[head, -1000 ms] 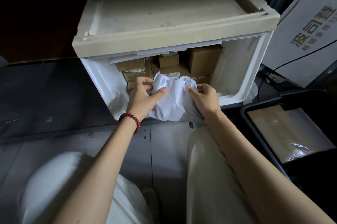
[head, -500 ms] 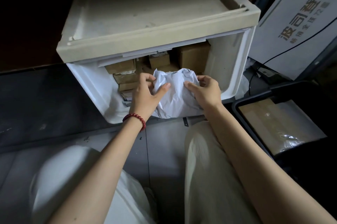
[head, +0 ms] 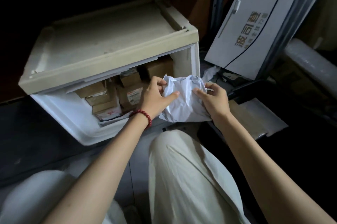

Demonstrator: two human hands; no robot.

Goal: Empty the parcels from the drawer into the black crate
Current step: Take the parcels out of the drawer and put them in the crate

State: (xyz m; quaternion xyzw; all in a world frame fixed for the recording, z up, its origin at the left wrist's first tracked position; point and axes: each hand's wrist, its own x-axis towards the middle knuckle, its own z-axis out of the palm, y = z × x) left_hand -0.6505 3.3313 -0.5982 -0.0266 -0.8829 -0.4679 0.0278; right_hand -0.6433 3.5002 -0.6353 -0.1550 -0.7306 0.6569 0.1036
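The drawer (head: 60,114), pulled out at about nine o'clock from the hands, is still holding a stack of brown boxes (head: 109,99), so the emptying is, by my judgement, only partly done. The left hand (head: 155,98) is closing on the left edge of a white bag (head: 184,101), thumb lying across its front and fingers curled behind its top corner; a red bead bracelet (head: 144,117) is sitting on that wrist. The right hand (head: 213,99) is pinching the bag's right edge, thumb on the front face, fingers tucked behind. The bag is hanging between the two hands, just clear of the drawer's right front corner and above the person's knee. It is a soft plastic mailer, crumpled and creased, sagging at its lower edge, so it is likely light and floppy. To do this step well, both hands should be keeping the grip firm on the edges while swinging the bag toward three o'clock, lifting it high enough to clear the rim of the crate (head: 235,94), then letting go over the flat parcels (head: 255,119) already lying inside, rather than tossing it. The crate's far side is lost in shadow.
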